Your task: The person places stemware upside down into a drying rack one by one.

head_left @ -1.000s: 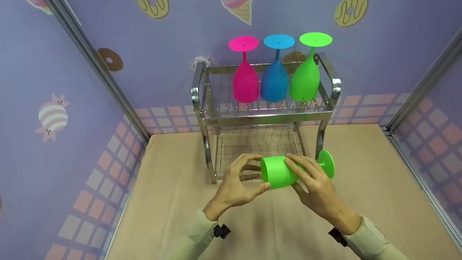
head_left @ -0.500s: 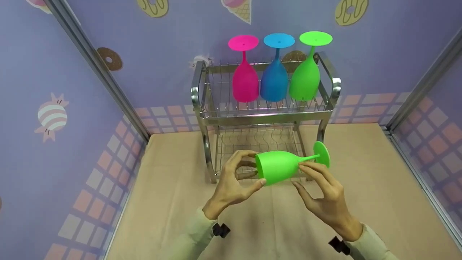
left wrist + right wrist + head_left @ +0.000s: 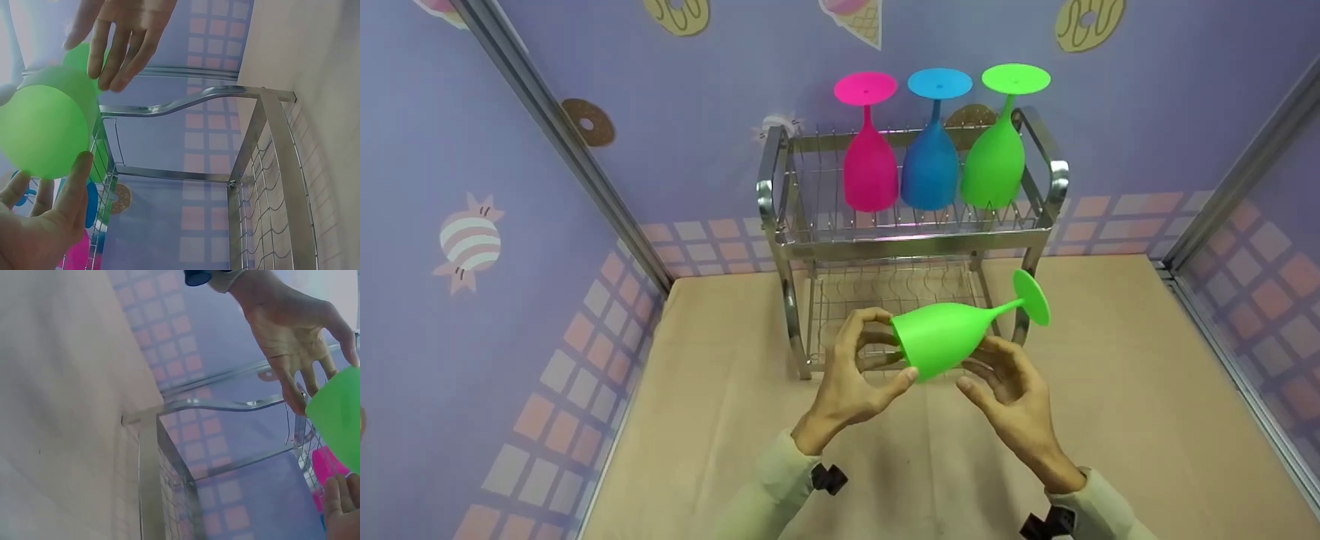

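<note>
A green plastic wine glass (image 3: 945,337) lies tilted in the air in front of the rack, its rim to the left and its foot up to the right. My left hand (image 3: 847,375) holds it at the rim, the thumb on the near side and the fingers on the far side. Below the stem, my right hand (image 3: 1012,397) has loosely bent fingers close to the lower bowl; whether they touch it I cannot tell. In the left wrist view the glass (image 3: 45,129) shows its round mouth, with the right hand (image 3: 126,34) above it.
A two-tier metal dish rack (image 3: 915,246) stands behind the hands. On its upper tier a pink wine glass (image 3: 870,176), a blue wine glass (image 3: 931,172) and another green wine glass (image 3: 994,169) stand upside down. A beige cloth (image 3: 720,420) covers the table; patterned walls enclose it.
The held wine glass has tilted so its foot rises. My right hand has slid off the bowl, past the stem, and now lies lower. The left hand keeps its hold at the rim.
</note>
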Available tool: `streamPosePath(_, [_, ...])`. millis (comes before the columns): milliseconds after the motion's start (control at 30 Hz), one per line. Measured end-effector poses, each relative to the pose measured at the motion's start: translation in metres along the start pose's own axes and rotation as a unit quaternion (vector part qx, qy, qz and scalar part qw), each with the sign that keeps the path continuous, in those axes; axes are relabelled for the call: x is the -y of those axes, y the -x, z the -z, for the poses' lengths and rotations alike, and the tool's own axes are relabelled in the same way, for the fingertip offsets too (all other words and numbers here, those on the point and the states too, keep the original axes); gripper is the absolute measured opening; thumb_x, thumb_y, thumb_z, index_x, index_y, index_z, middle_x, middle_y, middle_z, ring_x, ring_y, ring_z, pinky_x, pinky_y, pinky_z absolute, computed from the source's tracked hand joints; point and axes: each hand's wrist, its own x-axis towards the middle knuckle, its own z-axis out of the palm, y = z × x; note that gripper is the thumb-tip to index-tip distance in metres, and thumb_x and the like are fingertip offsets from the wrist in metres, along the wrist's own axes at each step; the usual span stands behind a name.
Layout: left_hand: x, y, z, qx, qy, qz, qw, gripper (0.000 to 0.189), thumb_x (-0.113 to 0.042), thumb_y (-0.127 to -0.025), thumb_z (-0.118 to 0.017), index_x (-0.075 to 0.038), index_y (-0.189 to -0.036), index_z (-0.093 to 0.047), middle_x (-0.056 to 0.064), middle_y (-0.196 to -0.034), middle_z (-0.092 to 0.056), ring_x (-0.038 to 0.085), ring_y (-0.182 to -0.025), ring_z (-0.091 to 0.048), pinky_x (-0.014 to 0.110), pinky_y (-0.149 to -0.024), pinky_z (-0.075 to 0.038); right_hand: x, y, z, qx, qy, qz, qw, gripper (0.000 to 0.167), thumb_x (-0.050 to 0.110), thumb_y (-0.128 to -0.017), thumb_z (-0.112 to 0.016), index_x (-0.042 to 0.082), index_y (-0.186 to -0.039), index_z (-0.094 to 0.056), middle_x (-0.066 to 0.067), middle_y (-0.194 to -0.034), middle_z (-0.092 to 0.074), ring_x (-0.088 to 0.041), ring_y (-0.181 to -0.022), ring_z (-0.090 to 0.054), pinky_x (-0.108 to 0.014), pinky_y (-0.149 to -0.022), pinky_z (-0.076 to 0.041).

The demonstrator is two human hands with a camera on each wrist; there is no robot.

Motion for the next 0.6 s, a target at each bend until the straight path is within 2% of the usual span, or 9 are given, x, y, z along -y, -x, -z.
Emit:
streamPosePath(167, [0.002,-0.003,-0.010,0.007,0.027,0.008,0.9996,0.067,-0.020,-0.083,-0.082,-0.004,-0.137,-0.045,0.024,-0.133,-0.053,0.035,-0.112,-0.070,0.041,-0.091,-0.067,0.004,-0.007,-0.003,0.005,-0.106,-0.039,0.9936,0.063,-0.017,-0.097,-0.062,-0.009,-0.156,-0.039,-0.014,-0.153,-0.053,-0.022,-0.142,-0.058,-0.035,-0.116,-0.052])
streamPosePath(333, [0.004,-0.003,-0.016,0.018,0.042,0.008,0.9989,0.067,-0.021,-0.082,-0.080,-0.004,-0.135,-0.043,0.023,-0.132,-0.055,0.032,-0.114,-0.070,0.041,-0.092,-0.067,0.009,-0.016,-0.006,0.009,-0.196,-0.066,0.9782,0.062,-0.007,-0.104,-0.059,0.001,-0.161,-0.036,-0.011,-0.155,-0.050,-0.023,-0.144,-0.055,-0.036,-0.120,-0.049])
streamPosePath(467, [0.006,-0.001,-0.018,0.019,0.048,0.007,0.9986,0.067,-0.022,-0.081,-0.079,-0.004,-0.135,-0.043,0.022,-0.133,-0.054,0.030,-0.114,-0.070,0.041,-0.092,-0.067,0.010,-0.020,-0.006,0.008,-0.236,-0.090,0.9675,0.060,-0.001,-0.106,-0.059,0.010,-0.162,-0.039,-0.008,-0.154,-0.051,-0.021,-0.141,-0.055,-0.036,-0.121,-0.047])
streamPosePath(600, [0.006,0.001,-0.018,0.018,0.056,0.007,0.9982,0.069,-0.024,-0.081,-0.079,-0.004,-0.136,-0.042,0.022,-0.134,-0.052,0.031,-0.115,-0.069,0.042,-0.092,-0.067,0.011,-0.022,-0.006,0.012,-0.246,-0.107,0.9634,0.059,0.001,-0.106,-0.061,0.013,-0.160,-0.042,-0.006,-0.153,-0.051,-0.020,-0.140,-0.055,-0.036,-0.122,-0.047])
